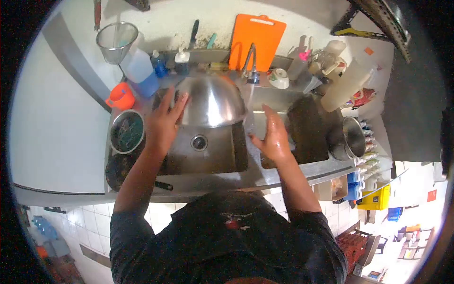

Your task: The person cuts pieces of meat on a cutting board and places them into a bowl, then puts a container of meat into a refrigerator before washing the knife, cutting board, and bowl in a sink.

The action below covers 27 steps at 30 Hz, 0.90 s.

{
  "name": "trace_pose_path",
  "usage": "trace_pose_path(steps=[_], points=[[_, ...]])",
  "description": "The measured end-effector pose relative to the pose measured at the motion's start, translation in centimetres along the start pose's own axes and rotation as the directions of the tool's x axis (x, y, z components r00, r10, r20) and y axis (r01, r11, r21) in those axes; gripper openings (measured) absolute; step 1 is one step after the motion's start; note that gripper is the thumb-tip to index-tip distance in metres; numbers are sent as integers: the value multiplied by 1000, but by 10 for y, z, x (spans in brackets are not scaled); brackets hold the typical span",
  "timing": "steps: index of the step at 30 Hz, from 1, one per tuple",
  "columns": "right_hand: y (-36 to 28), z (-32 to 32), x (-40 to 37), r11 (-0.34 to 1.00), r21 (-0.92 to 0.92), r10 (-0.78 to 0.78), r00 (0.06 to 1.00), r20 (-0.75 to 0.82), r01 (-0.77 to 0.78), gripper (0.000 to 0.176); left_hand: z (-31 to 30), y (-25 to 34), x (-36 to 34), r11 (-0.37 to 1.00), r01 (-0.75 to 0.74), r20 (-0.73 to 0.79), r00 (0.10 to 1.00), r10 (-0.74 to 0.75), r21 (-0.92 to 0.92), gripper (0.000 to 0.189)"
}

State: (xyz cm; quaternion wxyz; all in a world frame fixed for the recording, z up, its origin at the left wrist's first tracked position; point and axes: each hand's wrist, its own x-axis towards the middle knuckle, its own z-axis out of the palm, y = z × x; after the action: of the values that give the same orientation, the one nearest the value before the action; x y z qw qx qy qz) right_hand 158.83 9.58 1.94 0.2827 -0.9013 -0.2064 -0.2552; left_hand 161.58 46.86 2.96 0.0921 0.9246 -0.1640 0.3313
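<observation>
Bowl (213,99) apparently spans sink (215,154); left hand (163,122) touching; right hand (274,138) apart.

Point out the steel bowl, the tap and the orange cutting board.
steel bowl (213,99), head view, on its rounded outer side.
tap (253,75), head view, on its lower end.
orange cutting board (257,40), head view, middle of its flat face.
</observation>
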Motion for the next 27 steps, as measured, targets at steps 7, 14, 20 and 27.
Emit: trace_pose_path(steps=[7, 14, 20, 27], points=[[24, -83, -22, 961, -267, -86, 994, -70, 64, 77, -37, 127, -15, 949, -37, 167, 981, 94, -314, 87], [134, -207, -80, 940, -319, 90, 990, -107, -119, 50, 4, 190, -80, 843, 235, 396, 918, -29, -484, 101], [197, -434, -15, 829, -480, -159, 701, -695, -288, 58, -9, 218, -128, 722, 596, 615, 729, -302, -352, 107], [114, -552, 218, 687, -725, -641, 510, -573, 49, 65, -12, 256, -172, 704, 640, 595, 707, -383, -307, 113]])
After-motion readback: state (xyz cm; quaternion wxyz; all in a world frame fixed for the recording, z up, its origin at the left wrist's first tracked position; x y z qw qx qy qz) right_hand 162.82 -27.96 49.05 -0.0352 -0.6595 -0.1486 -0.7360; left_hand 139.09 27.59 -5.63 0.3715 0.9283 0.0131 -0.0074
